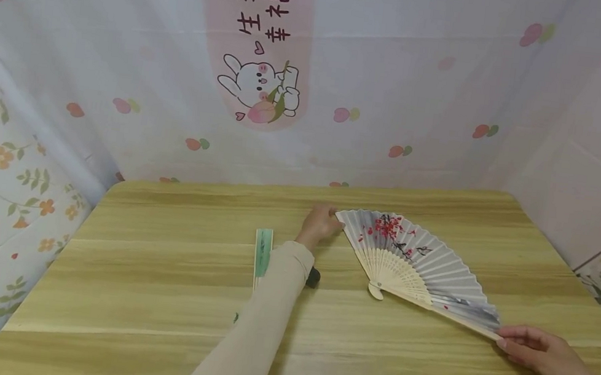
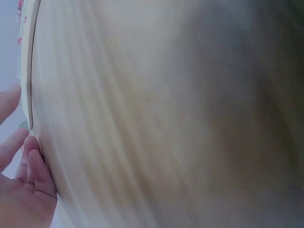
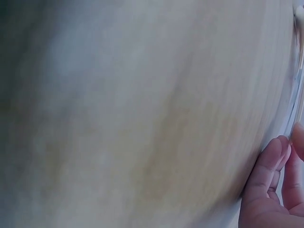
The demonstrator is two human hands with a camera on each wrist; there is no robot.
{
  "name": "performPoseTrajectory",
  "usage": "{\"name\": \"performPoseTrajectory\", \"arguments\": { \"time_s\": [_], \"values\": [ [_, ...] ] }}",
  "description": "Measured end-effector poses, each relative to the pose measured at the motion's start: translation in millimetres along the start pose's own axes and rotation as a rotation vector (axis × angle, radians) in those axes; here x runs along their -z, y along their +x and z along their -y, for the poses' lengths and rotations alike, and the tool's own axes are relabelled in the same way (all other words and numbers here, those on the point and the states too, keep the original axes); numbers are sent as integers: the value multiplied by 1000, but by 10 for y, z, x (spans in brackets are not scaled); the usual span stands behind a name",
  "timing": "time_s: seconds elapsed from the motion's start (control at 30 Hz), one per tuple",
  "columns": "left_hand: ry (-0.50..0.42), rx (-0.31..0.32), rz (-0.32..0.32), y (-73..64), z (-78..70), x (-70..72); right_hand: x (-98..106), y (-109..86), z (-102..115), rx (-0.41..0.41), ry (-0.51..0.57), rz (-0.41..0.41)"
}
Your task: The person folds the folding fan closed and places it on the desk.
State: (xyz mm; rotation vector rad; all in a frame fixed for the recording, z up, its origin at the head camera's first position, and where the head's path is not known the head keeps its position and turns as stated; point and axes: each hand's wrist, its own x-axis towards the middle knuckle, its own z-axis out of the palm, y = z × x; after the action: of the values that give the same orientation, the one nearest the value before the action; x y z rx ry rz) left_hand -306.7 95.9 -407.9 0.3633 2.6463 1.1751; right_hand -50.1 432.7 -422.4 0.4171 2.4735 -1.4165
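A spread folding fan with pale wooden ribs and a grey-white leaf printed with red blossoms (image 1: 420, 257) lies over the right half of the yellow-brown wood-grain table (image 1: 369, 362), its pivot toward the near edge; whether it touches the surface cannot be determined. The left hand (image 1: 322, 223) has a narrow grip on the fan's far left corner, and the right hand (image 1: 545, 354) pinches its right end between thumb and fingers. A slim green, pale-edged strip (image 1: 263, 248) and a small black object (image 1: 314, 277) lie partly hidden by the beige left sleeve (image 1: 262, 325).
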Motion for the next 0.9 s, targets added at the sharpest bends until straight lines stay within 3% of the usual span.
{"name": "performPoseTrajectory", "arguments": {
  "time_s": [0.27, 0.5, 0.77, 0.9],
  "values": [
    [113, -1, -21, -15, -11, 19, 13, 7, 15, -7, 6, 24],
    [75, 18, -29, -30, 7, 36, 6, -23, 47, -5, 34, 44],
    [74, 21, -17, -40, 22, 65, -22, -66, 23, 54, 54, -17],
    [81, 16, -5, -49, 32, 64, -26, -89, -11, 40, 13, -34]
  ]
}}
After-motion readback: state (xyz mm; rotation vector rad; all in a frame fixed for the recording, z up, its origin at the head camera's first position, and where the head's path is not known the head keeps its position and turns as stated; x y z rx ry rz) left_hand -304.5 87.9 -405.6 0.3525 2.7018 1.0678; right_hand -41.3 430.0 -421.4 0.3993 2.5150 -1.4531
